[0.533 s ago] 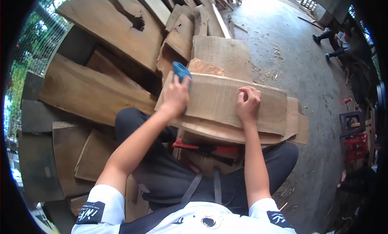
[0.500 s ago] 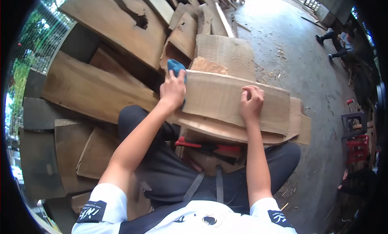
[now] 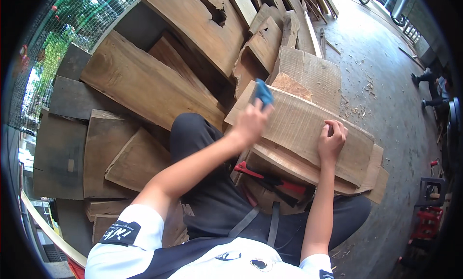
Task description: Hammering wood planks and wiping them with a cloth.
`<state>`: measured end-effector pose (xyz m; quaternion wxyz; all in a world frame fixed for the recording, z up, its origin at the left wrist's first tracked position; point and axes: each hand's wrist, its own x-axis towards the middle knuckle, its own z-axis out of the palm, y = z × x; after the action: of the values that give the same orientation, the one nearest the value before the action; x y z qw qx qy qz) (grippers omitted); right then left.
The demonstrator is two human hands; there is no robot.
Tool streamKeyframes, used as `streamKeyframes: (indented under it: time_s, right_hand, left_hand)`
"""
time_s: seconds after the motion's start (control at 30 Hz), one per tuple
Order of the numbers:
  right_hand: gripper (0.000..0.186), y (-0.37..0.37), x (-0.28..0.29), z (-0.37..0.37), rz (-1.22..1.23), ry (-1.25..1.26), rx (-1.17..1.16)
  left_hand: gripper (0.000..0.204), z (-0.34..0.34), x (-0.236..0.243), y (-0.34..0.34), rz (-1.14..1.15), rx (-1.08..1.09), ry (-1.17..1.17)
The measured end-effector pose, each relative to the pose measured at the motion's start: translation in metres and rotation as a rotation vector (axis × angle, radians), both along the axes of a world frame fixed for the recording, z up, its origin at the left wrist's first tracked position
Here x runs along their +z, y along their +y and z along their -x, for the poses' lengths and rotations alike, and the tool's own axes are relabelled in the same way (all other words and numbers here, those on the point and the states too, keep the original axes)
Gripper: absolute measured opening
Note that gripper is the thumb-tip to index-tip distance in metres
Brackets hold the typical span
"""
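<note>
Across the left and upper part of the view lies a heap of rough slabs (image 3: 144,86), beside a concrete floor (image 3: 381,86) scattered with chips. On the person's lap rests a pale board (image 3: 301,127), stacked on other boards. Under the stack lies a red-handled tool (image 3: 270,178). At the board's near edge, the right hand (image 3: 332,140) presses down, fingers curled. At its far left corner, the left hand (image 3: 251,122) grips a blue block (image 3: 263,92), held against the wood.
</note>
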<state>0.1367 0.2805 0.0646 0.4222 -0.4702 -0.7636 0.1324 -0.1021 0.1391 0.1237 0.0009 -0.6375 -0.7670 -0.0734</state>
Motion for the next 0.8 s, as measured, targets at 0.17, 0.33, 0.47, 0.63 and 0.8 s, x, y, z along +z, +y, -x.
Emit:
streamKeyframes:
  time_s: [0.17,0.33,0.47,0.63,0.8]
  right_hand:
    - [0.010,-0.003,0.002,-0.011,-0.012,0.000,0.098]
    - [0.009,-0.007,0.003,-0.012,-0.005,-0.040,0.188]
    - [0.011,-0.011,0.002,-0.010,-0.009,-0.096,0.220]
    - [0.007,-0.004,0.006,-0.010,0.088,-0.085,0.284]
    - [0.007,-0.003,0.006,-0.011,0.089,-0.068,0.322]
  left_hand:
    - [0.044,-0.021,-0.004,-0.031,0.143,-0.188,-0.163]
    - [0.073,-0.024,0.023,-0.021,-0.110,-0.327,0.047]
    - [0.046,-0.116,0.104,-0.047,-0.262,-0.722,-0.715]
    - [0.033,-0.246,0.195,-0.078,0.045,-1.692,-1.404]
    - [0.034,-0.261,0.188,-0.086,0.098,-1.742,-1.513]
